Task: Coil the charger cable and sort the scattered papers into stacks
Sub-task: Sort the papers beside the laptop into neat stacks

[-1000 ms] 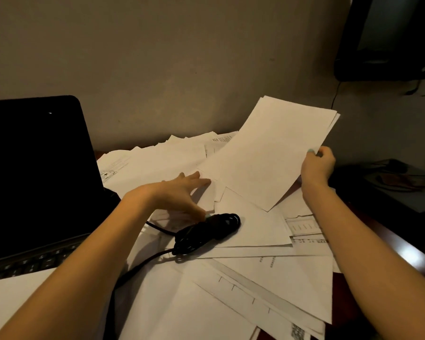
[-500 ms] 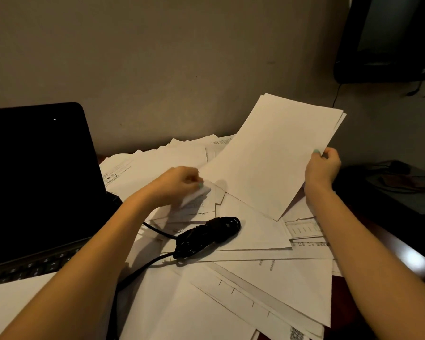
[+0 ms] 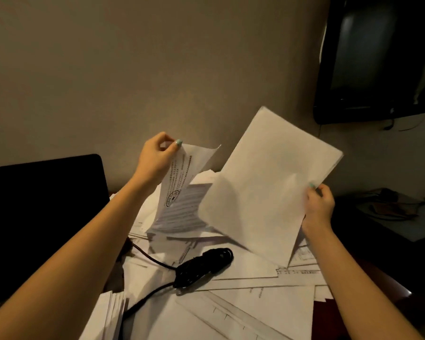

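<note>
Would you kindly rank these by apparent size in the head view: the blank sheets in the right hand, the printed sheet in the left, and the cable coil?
1. blank sheets, clearly largest.
2. printed sheet; it curls and the blank sheets hide part, so its full size is unsure.
3. cable coil, smallest.

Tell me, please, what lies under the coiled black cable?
The coiled cable rests on overlapping white papers, some with printed lines. What lies beneath those sheets is covered and cannot be seen.
</note>
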`<state>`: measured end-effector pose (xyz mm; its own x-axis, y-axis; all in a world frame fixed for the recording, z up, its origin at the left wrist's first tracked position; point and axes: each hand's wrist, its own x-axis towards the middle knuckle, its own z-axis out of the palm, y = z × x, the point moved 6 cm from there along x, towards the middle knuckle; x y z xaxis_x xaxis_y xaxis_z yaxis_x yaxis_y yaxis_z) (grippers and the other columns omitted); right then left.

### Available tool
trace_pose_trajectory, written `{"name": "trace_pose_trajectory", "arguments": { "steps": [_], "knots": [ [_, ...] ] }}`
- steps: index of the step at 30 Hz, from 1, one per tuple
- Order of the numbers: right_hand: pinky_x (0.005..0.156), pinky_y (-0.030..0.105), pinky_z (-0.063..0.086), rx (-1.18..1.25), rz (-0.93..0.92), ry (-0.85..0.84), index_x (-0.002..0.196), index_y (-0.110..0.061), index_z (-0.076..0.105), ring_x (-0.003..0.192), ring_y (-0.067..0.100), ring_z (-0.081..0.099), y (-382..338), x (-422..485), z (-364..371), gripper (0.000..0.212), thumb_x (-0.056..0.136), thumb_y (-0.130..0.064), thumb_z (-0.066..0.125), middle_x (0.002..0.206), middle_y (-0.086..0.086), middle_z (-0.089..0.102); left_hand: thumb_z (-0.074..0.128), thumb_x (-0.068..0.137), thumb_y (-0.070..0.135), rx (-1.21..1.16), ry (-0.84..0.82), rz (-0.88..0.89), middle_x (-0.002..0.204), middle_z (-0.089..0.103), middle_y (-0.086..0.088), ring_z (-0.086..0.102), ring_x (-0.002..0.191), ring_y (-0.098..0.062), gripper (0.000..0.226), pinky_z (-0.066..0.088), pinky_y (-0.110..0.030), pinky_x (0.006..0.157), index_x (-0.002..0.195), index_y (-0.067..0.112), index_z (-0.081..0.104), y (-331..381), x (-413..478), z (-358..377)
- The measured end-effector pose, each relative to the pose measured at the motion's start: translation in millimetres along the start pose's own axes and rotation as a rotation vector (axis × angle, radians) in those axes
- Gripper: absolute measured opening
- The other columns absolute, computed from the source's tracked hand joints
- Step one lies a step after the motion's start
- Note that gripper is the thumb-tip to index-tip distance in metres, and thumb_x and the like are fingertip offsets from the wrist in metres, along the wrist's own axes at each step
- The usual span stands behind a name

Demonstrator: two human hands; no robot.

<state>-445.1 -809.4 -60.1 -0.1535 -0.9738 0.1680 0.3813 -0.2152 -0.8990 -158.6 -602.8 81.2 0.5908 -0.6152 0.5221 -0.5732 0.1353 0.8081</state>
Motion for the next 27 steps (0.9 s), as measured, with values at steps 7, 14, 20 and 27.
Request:
{"name": "trace_pose_trajectory", "arguments": {
  "steps": [7, 14, 20, 27],
  "knots": [
    [0.054, 0.023, 0.052, 0.064, 0.031, -0.404, 0.088, -0.013, 0.056, 0.067, 0.013, 0.061, -45, -29, 28, 0.015, 0.099, -0.007, 0.048, 0.083, 0.004, 0.062, 0.055, 0.097, 0.02, 0.074, -0.111, 0.145, 0.074, 0.058, -0.005, 0.049, 0.061, -0.01, 0.02, 0.039, -0.017, 0.051, 0.077, 0.017, 0.053, 58, 3, 2],
    [0.071, 0.021, 0.055, -0.16, -0.308, -0.568, 0.088, -0.02, 0.059, 0.078, 0.004, 0.064, -143, -33, 43, 0.017, 0.097, -0.008, 0.051, 0.091, -0.003, 0.065, 0.051, 0.099, 0.02, 0.064, -0.06, 0.122, 0.074, 0.058, -0.005, 0.053, 0.072, -0.021, 0.026, 0.043, -0.033, 0.065, 0.073, 0.02, 0.049, 101, 16, -42],
    [0.074, 0.013, 0.052, -0.504, -0.506, -0.827, 0.098, -0.012, 0.061, 0.079, -0.005, 0.062, -188, -57, 66, 0.009, 0.096, -0.008, 0.053, 0.099, 0.005, 0.063, 0.049, 0.101, 0.022, 0.012, -0.226, 0.1, 0.081, 0.062, -0.005, 0.061, 0.076, -0.016, 0.022, 0.055, -0.028, 0.066, 0.08, 0.016, 0.05, 132, 13, -54],
    [0.114, 0.025, 0.011, -0.818, -0.989, -0.894, 0.091, -0.004, 0.065, 0.143, 0.008, 0.013, -219, -84, 117, 0.011, 0.089, 0.003, 0.057, 0.155, -0.004, 0.027, 0.054, 0.098, 0.021, 0.181, -0.458, 0.242, 0.08, 0.06, -0.007, 0.054, 0.07, -0.013, 0.014, 0.047, -0.025, 0.063, 0.087, 0.013, 0.057, 172, -3, -18]
  ]
}}
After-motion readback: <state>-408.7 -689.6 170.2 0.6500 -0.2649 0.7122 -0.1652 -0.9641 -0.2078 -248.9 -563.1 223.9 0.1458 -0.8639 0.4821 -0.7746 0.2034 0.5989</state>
